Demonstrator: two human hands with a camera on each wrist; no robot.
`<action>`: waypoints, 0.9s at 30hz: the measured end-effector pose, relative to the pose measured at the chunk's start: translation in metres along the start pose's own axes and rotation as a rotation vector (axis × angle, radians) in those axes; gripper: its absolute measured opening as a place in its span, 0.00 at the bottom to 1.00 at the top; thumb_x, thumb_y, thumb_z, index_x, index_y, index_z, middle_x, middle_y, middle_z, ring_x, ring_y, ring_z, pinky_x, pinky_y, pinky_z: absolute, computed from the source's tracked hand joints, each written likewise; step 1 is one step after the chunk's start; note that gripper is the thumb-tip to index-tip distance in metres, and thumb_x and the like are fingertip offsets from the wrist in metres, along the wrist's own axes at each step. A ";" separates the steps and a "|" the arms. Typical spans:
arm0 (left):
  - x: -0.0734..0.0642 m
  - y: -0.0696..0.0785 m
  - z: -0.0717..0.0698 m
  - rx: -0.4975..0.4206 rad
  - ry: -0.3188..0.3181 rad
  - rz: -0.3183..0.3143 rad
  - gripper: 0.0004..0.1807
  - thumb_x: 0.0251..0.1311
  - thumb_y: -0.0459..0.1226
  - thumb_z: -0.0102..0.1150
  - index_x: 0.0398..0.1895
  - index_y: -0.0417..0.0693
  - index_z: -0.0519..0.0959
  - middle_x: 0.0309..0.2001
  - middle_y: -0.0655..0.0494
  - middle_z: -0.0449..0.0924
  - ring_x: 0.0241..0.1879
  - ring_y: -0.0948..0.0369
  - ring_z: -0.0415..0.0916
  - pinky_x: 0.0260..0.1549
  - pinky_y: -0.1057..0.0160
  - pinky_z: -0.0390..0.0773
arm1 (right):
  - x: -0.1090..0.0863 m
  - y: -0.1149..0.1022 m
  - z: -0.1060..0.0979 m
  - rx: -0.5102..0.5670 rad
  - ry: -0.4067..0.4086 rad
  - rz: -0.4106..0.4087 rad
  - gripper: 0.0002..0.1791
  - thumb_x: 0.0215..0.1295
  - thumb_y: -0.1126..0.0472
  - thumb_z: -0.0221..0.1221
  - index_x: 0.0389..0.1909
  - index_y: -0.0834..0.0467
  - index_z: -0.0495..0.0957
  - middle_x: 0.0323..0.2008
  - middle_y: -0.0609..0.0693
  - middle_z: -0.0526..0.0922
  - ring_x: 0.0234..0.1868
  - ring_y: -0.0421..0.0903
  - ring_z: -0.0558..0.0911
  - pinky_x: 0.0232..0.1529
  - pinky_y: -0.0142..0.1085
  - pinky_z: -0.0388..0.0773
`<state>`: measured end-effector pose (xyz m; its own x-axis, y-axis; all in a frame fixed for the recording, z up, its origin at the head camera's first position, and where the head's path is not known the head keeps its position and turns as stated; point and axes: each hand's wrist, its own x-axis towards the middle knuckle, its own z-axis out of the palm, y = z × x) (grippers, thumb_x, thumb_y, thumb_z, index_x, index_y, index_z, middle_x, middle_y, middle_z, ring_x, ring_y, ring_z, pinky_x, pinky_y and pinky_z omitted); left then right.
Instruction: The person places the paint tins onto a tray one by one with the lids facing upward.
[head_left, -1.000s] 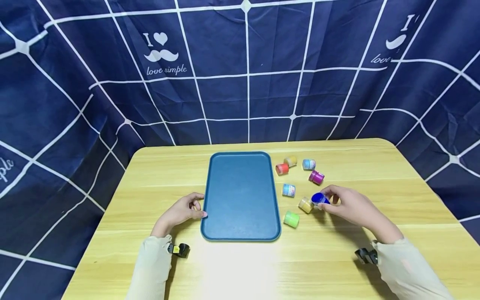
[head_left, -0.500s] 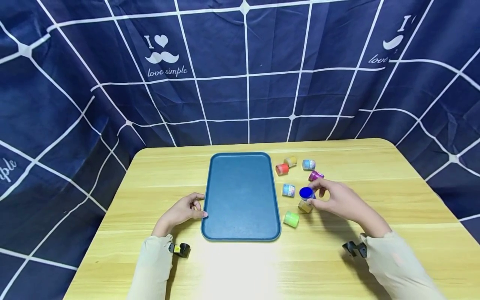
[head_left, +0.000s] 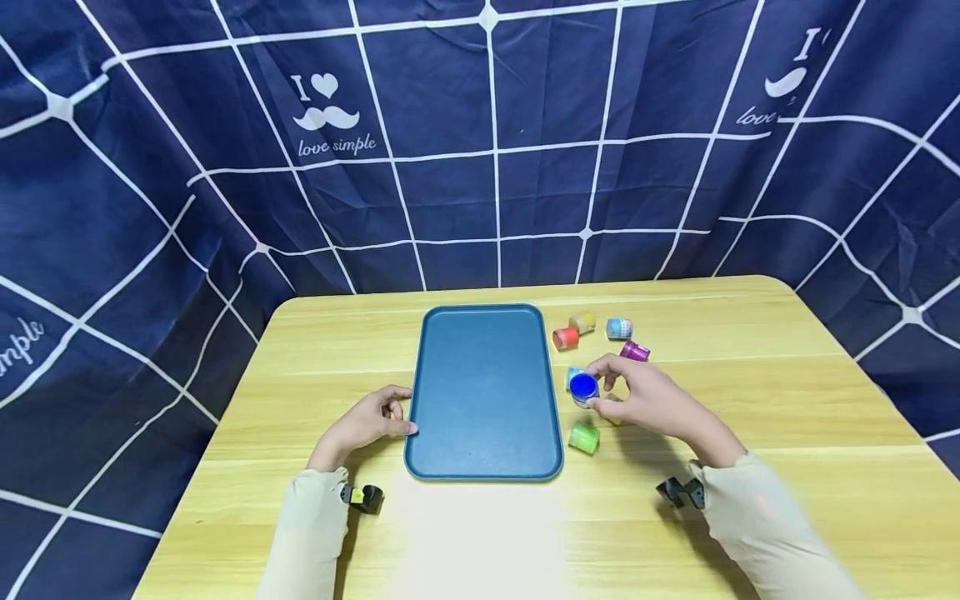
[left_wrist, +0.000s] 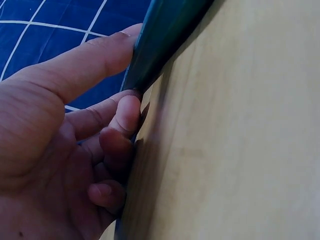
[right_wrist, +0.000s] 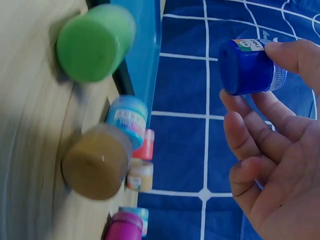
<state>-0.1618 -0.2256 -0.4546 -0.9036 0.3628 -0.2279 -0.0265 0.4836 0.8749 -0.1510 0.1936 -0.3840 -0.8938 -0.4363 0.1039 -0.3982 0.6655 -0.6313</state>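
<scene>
My right hand [head_left: 648, 400] pinches a dark blue paint jar [head_left: 582, 386] between thumb and fingers, raised above the table just right of the tray. In the right wrist view the jar [right_wrist: 245, 67] is tilted, its label partly under the thumb. At the left, my left hand [head_left: 366, 423] grips the long edge of a dark teal tray [head_left: 483, 392], thumb on the rim and fingers curled against its outer side. A light blue jar [head_left: 572, 375] is partly hidden behind the held one. An ochre jar [right_wrist: 97, 162] lies mostly hidden beneath the right hand in the head view.
Right of the tray lie a green jar [head_left: 583, 438], a red jar [head_left: 566, 337], a yellow jar [head_left: 582, 322], another light blue jar [head_left: 619, 328] and a purple jar [head_left: 635, 351]. All rest on a wooden table [head_left: 300, 333] with a blue curtain [head_left: 540, 192] behind.
My right hand has carried the dark blue jar leftward, past the ochre jar and towards the tray. The left hand keeps its place at the tray's edge.
</scene>
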 end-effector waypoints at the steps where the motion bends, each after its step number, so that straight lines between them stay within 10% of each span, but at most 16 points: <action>1: 0.000 0.000 0.000 0.000 -0.001 0.002 0.35 0.55 0.34 0.67 0.64 0.30 0.64 0.31 0.55 0.68 0.30 0.59 0.63 0.32 0.68 0.66 | 0.001 0.000 0.002 0.007 0.000 -0.018 0.16 0.55 0.61 0.67 0.44 0.59 0.78 0.33 0.49 0.78 0.36 0.46 0.74 0.31 0.32 0.70; 12: 0.000 -0.001 -0.001 0.008 -0.002 0.014 0.35 0.55 0.34 0.67 0.64 0.30 0.64 0.30 0.56 0.68 0.29 0.61 0.63 0.31 0.68 0.66 | 0.013 -0.009 0.022 0.084 -0.062 -0.111 0.14 0.56 0.61 0.65 0.44 0.56 0.78 0.36 0.45 0.79 0.37 0.45 0.74 0.38 0.35 0.73; 27: 0.002 -0.003 -0.002 -0.008 -0.029 0.024 0.35 0.55 0.34 0.66 0.64 0.28 0.63 0.30 0.56 0.67 0.29 0.62 0.63 0.30 0.69 0.66 | 0.021 -0.023 0.047 0.078 -0.191 -0.038 0.16 0.55 0.57 0.65 0.45 0.52 0.76 0.33 0.45 0.78 0.34 0.43 0.74 0.30 0.30 0.70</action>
<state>-0.1640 -0.2281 -0.4567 -0.8914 0.3968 -0.2189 -0.0084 0.4685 0.8834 -0.1507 0.1411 -0.4035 -0.8202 -0.5718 -0.0144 -0.4068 0.6008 -0.6881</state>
